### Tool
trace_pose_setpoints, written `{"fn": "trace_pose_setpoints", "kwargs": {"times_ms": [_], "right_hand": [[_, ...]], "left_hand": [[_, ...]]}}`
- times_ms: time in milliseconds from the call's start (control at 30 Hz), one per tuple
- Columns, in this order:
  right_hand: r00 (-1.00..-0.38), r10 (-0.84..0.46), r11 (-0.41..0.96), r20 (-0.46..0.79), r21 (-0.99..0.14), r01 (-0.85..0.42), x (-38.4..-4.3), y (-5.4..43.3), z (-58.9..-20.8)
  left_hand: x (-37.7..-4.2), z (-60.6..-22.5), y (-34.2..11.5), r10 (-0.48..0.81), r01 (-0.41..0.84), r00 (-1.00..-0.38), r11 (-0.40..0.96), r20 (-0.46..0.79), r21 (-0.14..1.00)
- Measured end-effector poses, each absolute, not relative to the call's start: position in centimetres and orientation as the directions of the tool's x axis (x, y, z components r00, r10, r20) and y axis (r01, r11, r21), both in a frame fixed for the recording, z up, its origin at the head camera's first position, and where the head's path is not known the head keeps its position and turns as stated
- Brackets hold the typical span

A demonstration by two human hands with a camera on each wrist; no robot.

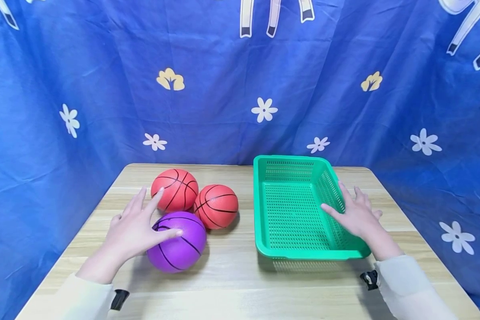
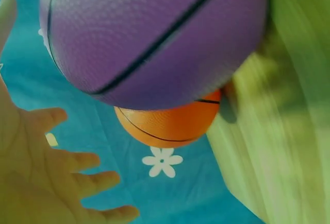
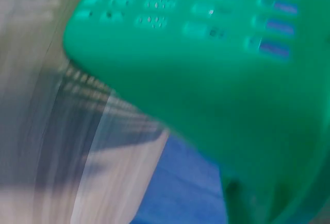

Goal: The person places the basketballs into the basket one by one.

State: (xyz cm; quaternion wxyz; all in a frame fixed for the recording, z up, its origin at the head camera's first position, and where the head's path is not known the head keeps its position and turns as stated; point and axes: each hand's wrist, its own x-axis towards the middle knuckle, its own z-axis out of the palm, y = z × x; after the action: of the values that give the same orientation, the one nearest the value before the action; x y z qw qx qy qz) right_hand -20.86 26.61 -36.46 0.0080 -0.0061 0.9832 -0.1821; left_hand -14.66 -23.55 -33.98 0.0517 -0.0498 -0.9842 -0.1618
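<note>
A pale wooden table with streaky grain fills the lower part of the head view, and a blue cloth hangs behind it and along both sides, printed with white flowers, yellow trees and the pale, dark-hoofed legs of animals cut off by the top edge. On the left of the table sits a purple ball, nearest the person, with two red balls close behind it; on the right stands a green basket with perforated floor and walls. The person's left hand, in a white sleeve, has its fingers spread apart at the left of the purple ball. The right hand is spread too, at the basket's right rim; whether it touches cannot be told. The left wrist view adds a gap between the left hand's lower fingers and the purple ball, and shows one ball behind it as orange; which of the two cannot be told. The right wrist view, blurred, shows the basket's slotted outside and its dotted shadow on the table, but no right hand.
</note>
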Motion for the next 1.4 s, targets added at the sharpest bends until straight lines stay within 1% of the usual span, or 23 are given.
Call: {"fn": "trace_pose_setpoints", "kwargs": {"times_ms": [133, 400, 567, 700, 867, 967, 1100, 1233, 1400], "right_hand": [[-1.0, -0.006, 0.934, -0.011, -0.358, -0.002, -21.2, 27.8, -36.6], [-1.0, -0.021, 0.902, -0.015, -0.431, -0.012, -21.9, 29.4, -37.0], [-0.999, -0.054, 0.884, -0.004, -0.466, -0.045, -22.3, 30.3, -37.2], [-0.997, -0.078, 0.848, -0.008, -0.526, -0.062, -22.5, 31.0, -37.5], [-0.995, -0.086, 0.778, -0.05, -0.628, -0.036, -22.4, 31.7, -37.8], [-0.993, -0.088, 0.714, -0.082, -0.7, -0.005, -22.4, 31.9, -38.0], [-0.991, -0.104, 0.623, -0.082, -0.782, -0.001, -22.3, 32.2, -38.5], [-0.991, -0.115, 0.539, -0.067, -0.842, -0.005, -22.3, 32.4, -39.0], [-0.991, -0.102, 0.453, -0.086, -0.891, 0.031, -22.4, 32.5, -39.4]], "left_hand": [[-14.4, -34.5, -24.4, 0.095, 0.135, -0.987, 0.933, 0.133, 0.333], [-14.1, -36.4, -25.8, 0.135, 0.185, -0.98, 0.893, 0.148, 0.41], [-14.0, -37.2, -26.4, 0.192, 0.25, -0.967, 0.832, 0.166, 0.494], [-13.9, -37.7, -26.7, 0.233, 0.301, -0.954, 0.768, 0.19, 0.565], [-13.8, -38.5, -26.9, 0.254, 0.328, -0.945, 0.72, 0.207, 0.612], [-13.8, -39.0, -27.1, 0.26, 0.325, -0.945, 0.674, 0.199, 0.663], [-13.7, -39.5, -27.2, 0.265, 0.314, -0.947, 0.632, 0.183, 0.709], [-13.7, -40.0, -27.2, 0.266, 0.313, -0.947, 0.627, 0.181, 0.713], [-13.6, -40.5, -27.0, 0.271, 0.307, -0.946, 0.591, 0.175, 0.746]]}}
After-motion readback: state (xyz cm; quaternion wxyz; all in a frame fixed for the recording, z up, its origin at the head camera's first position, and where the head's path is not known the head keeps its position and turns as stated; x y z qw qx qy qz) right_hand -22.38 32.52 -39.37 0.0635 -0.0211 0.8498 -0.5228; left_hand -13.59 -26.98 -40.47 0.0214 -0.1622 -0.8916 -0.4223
